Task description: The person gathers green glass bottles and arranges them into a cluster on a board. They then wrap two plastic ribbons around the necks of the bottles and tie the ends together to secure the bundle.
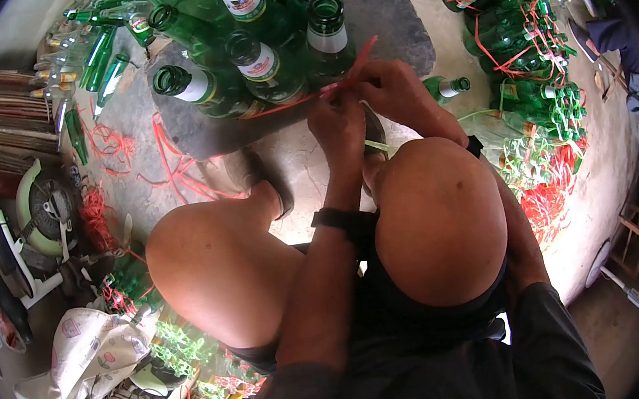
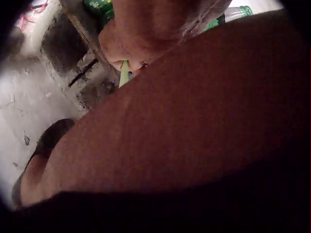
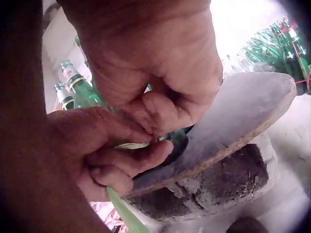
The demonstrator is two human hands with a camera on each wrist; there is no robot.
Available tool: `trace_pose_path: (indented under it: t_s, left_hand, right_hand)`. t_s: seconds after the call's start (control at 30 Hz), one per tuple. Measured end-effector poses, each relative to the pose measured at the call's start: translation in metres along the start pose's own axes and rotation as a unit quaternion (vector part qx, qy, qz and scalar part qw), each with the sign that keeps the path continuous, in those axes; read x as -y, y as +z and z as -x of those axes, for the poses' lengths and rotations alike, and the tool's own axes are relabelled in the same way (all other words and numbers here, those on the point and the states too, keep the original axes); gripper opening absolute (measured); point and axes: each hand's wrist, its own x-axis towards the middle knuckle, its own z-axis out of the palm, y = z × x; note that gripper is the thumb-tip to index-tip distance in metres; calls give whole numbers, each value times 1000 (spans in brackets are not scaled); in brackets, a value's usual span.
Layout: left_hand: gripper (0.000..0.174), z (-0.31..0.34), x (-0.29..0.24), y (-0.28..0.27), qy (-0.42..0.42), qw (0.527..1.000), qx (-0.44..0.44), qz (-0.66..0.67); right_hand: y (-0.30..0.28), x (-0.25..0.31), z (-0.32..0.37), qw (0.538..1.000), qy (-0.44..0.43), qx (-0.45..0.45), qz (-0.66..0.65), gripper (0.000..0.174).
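Observation:
Green glass beer bottles (image 1: 264, 70) stand upright in a cluster on a dark stone slab (image 1: 393, 18). Red plastic twine (image 1: 278, 109) runs along the near side of the bottles to my two hands, and a loose end sticks up above them. My left hand (image 1: 337, 128) pinches the twine at the slab's near edge, thumb and forefinger together. A pale green strip (image 3: 125, 213) trails from beneath its curled fingers. Close against it, my right hand (image 1: 398, 96) holds the twine with bent fingers. The fingertips hide the crossing of the twine.
More tied bottles (image 1: 525, 34) stand at the right, near a single lying bottle (image 1: 449, 88). Loose bottles (image 1: 111, 81) lie to the left. Scraps of red twine (image 1: 170, 165) litter the floor beside my foot. Another person's leg (image 1: 616, 39) shows at the far right.

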Motion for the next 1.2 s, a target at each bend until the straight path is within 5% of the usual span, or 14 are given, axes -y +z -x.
trace_pose_path:
  t_s: [0.2,0.33,0.53,0.6,0.77,0.97,1.2]
  left_hand:
    - [19,0,4,3,41,998,-31,-38]
    - [16,0,8,4,-14,999,-32,16]
    - [15,3,-5,2,-68,984,-9,166]
    - [14,1,-8,1,-91,978,-8,188]
    - [7,-3,-8,2,-193,946,-1,259]
    - [17,-11,10,6,-130,943,21,306]
    - [22,-15,9,-4,-183,938,46,289]
  right_hand:
    - [1,1,0,1000,9,1,4,16]
    - [-3,2,1,999,12,29,31,20]
    - [5,-25,2,990,-51,12,-127,19]
    - [-12,0,4,961,173,77,-201,16]
    - [-17,-3,5,929,193,113,-296,20]
    - [-16,-18,5,892,219,174,-355,24]
    - [-13,-28,1,872,221,187,-395,22]
